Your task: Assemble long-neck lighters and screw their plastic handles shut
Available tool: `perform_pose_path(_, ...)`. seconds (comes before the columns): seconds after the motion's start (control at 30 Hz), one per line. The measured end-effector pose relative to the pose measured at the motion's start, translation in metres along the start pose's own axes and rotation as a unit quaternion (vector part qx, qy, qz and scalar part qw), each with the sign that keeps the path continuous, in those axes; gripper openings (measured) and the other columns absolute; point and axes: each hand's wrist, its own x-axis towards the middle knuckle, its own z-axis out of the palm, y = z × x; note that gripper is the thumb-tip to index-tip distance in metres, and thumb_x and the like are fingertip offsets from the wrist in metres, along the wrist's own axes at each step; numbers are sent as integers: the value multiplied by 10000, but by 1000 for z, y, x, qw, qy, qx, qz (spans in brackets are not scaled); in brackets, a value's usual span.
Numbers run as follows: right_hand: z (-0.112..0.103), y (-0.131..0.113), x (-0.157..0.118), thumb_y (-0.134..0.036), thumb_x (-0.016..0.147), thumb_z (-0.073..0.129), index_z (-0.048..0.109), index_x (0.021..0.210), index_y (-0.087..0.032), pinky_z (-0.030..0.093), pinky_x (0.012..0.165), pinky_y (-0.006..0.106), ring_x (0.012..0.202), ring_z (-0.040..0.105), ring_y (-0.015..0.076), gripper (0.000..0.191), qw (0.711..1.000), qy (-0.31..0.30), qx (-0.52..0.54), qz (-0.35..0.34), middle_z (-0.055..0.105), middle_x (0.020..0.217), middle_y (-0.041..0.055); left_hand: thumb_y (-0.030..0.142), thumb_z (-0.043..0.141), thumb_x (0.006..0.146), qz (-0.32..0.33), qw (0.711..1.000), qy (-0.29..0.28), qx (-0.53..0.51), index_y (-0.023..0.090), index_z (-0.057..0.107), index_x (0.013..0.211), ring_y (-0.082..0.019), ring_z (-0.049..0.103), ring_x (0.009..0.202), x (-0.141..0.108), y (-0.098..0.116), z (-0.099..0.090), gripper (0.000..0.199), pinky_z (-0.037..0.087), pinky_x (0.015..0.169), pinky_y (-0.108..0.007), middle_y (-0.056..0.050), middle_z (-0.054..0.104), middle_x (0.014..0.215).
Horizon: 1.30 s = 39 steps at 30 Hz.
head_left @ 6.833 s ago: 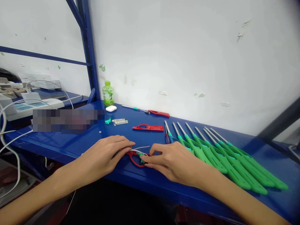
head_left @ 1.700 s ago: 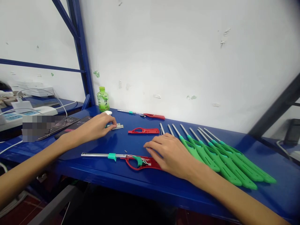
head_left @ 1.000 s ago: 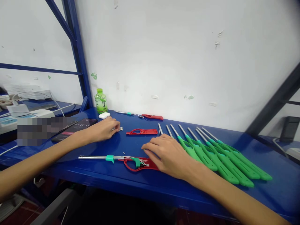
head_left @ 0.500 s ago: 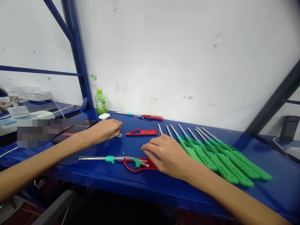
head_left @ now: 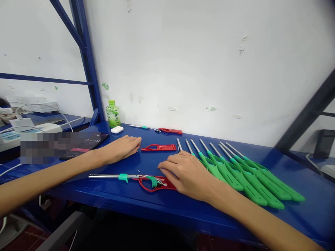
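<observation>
My right hand (head_left: 185, 172) lies palm down over the handle end of an opened red lighter (head_left: 171, 183), fingers loosely spread and bent a little. That lighter's long metal tube, green trigger and white wires are exposed. My left hand (head_left: 124, 150) rests low on the table, fingers stretched out together; a tiny bit of something shows under its fingertips, too small to name. Just right of those fingertips lies a loose red handle half (head_left: 159, 147). A tiny screw-like piece (head_left: 138, 170) sits above the lighter's tube. Several green lighters (head_left: 240, 170) lie side by side right of my right hand.
At the back lies another opened red lighter (head_left: 170, 131). A green tea bottle (head_left: 113, 115) and a white case (head_left: 117, 129) stand at the back left, near a phone (head_left: 90, 141). A power strip (head_left: 49, 128) is further left. The wall borders the blue table (head_left: 110, 195).
My left hand has shifted right and its fingers have stretched out, covering most of a small shiny piece that showed beside it before. My right hand has stayed in place.
</observation>
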Motion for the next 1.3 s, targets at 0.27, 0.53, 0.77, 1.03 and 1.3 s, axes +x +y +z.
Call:
perform_pose_path(0.27,-1,-1,0,-213,1066,517,726,1136,-186,417,795,347,835,695,194,223,1000,12,-5,-4,760,923,46,320,369,1013,-21,998,21,-48,254,336,847,-195,533,629,4,8,0,182,339,605,-329,-17,562,781)
perform_pose_path(0.53,-2,1,1,-343,1060,553,675,1243,-222,475,794,366,829,719,216,251,985,113,57,119,790,965,47,346,480,987,-106,969,143,-170,242,446,905,-179,537,649,-1,39,-35,136,362,606,-306,-2,596,767)
perform_pose_path(0.77,-2,-1,0,-413,1046,597,582,1261,-227,501,649,278,697,693,143,285,965,164,188,85,752,1048,41,467,486,1010,-145,892,135,-407,230,517,898,-127,570,540,1,117,-25,264,396,484,-231,45,593,667)
perform_pose_path(1.03,-9,2,1,-454,994,662,637,1267,-213,573,760,302,832,671,154,365,976,153,154,0,656,1161,81,469,691,864,-185,743,99,-635,204,558,857,-88,471,508,6,137,-15,297,321,458,-197,55,568,669)
perform_pose_path(1.3,-5,6,-1,-362,1079,528,712,1128,-169,544,655,260,728,655,131,270,981,172,78,-47,675,1019,83,484,674,887,-207,722,149,-643,197,556,894,-102,544,525,8,139,-13,311,394,487,-205,37,627,652)
